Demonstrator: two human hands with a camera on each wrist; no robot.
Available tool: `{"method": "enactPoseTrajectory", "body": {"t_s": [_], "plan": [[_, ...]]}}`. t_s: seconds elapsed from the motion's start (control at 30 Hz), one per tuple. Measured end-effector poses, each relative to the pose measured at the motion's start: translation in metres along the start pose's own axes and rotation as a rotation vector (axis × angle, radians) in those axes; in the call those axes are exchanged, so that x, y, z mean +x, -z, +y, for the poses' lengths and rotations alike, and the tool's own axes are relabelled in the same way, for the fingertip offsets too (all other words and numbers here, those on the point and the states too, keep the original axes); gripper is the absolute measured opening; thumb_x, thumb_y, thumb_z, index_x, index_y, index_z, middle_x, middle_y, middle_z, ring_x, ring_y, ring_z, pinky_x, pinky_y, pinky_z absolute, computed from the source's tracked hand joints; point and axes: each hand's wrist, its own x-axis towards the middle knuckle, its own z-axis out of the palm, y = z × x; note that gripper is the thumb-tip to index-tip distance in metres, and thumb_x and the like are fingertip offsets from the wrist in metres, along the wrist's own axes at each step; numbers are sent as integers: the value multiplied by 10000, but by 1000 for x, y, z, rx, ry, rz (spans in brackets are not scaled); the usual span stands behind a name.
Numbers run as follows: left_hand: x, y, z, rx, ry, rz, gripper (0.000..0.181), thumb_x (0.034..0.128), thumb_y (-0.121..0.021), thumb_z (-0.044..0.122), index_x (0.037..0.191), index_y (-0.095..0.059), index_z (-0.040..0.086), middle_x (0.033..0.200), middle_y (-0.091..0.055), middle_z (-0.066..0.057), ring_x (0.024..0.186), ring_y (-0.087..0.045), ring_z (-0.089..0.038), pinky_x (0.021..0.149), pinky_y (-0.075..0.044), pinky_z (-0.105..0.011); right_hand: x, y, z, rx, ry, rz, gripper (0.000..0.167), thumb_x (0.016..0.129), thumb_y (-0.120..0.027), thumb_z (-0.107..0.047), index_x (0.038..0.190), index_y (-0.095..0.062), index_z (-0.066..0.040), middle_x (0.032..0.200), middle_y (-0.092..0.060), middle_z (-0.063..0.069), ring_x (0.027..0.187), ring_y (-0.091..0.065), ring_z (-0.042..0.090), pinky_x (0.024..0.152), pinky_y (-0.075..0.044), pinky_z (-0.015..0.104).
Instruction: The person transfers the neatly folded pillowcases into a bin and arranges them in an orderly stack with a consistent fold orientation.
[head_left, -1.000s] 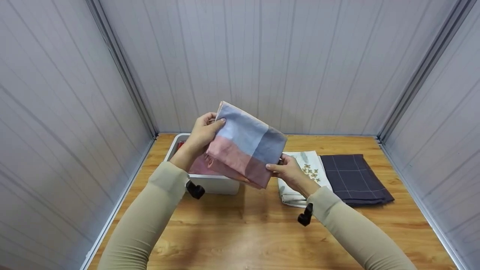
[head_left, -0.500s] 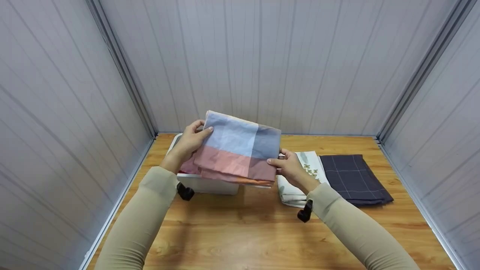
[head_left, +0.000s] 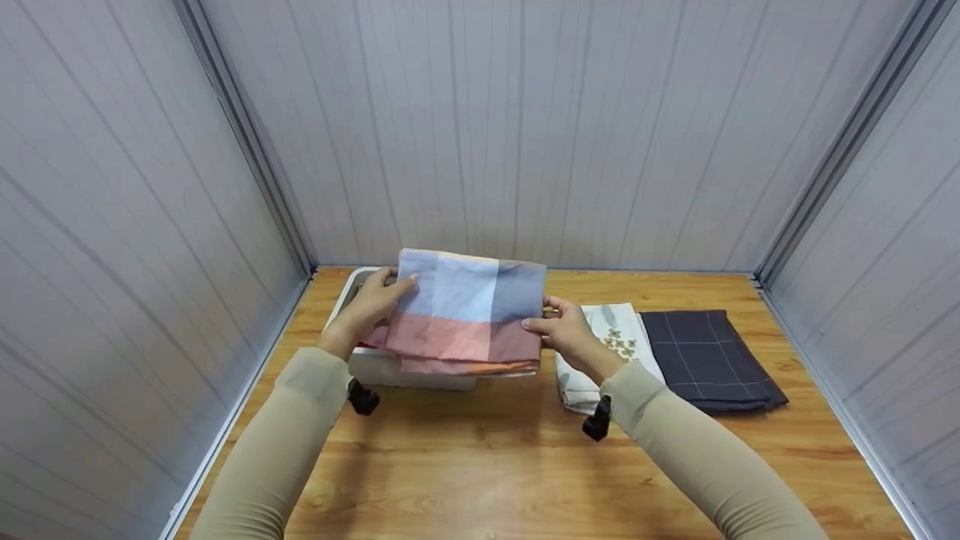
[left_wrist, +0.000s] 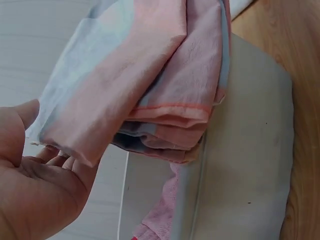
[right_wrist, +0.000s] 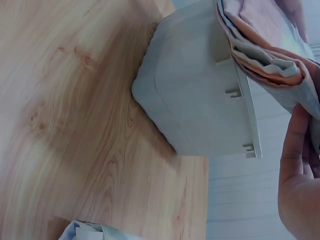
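A folded cloth (head_left: 457,307) with blue, grey and pink colour blocks is held up between my two hands, in front of and above a white bin. At its left edge my left hand (head_left: 371,300) pinches it, thumb on the front face. My right hand (head_left: 570,334) pinches the right edge lower down. In the left wrist view the layers of the cloth (left_wrist: 170,90) hang loosely with an orange-red hem. Its stacked folds show in the right wrist view, beside the thumb of my right hand (right_wrist: 300,175).
The white bin (head_left: 420,371) stands at the back left, with pink fabric (left_wrist: 160,210) inside. To the right, a folded white cloth with flowers (head_left: 592,390) lies beside a folded dark checked cloth (head_left: 705,356) on the wooden table (head_left: 480,472). Panel walls enclose the table.
Both hands have lowered the folded cloth and shifted it left. It was tilted down to the right and now hangs nearly level. Both hands keep their hold.
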Motion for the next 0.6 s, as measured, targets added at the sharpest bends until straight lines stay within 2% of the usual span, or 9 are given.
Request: {"method": "enactPoseTrajectory", "body": {"t_s": [0.13,0.23,0.33,0.47,0.6], "plan": [[-3,7,-3,-25,31,-39,699,1039,-713,231,1622,-397,10,1517,-551,-195,1273,-607,-268,989,-606,-375,3,-4,-2,-27,-17,16,357,934,-712,101,1273,-611,51,974,-747,50,835,-746,136,678,-645,286],[-3,12,-2,-80,43,-51,708,972,-717,56,1602,-411,-43,1476,-578,-207,1226,-629,-260,931,-621,-325,6,-8,-4,-22,-29,30,311,931,-717,100,1212,-610,20,946,-740,41,815,-741,134,671,-641,282],[-2,17,-1,-107,51,-20,683,926,-693,-41,1563,-449,-80,1390,-608,-183,1152,-643,-225,868,-625,-276,9,-13,-8,-19,-41,24,321,944,-709,87,1235,-593,20,925,-733,46,796,-738,133,669,-640,280],[0,21,-1,-99,43,41,684,902,-688,-68,1550,-472,-104,1338,-618,-169,1095,-636,-191,827,-606,-237,11,-20,-12,-17,-66,-4,426,964,-704,55,1362,-553,41,891,-733,66,740,-742,145,642,-635,284],[1,27,-1,-75,44,97,707,924,-679,-45,1590,-447,-85,1461,-574,-225,1200,-600,-226,939,-579,-272,14,-28,-16,-25,-90,-43,545,943,-690,55,1459,-516,25,862,-720,68,674,-716,151,602,-622,285]]}}
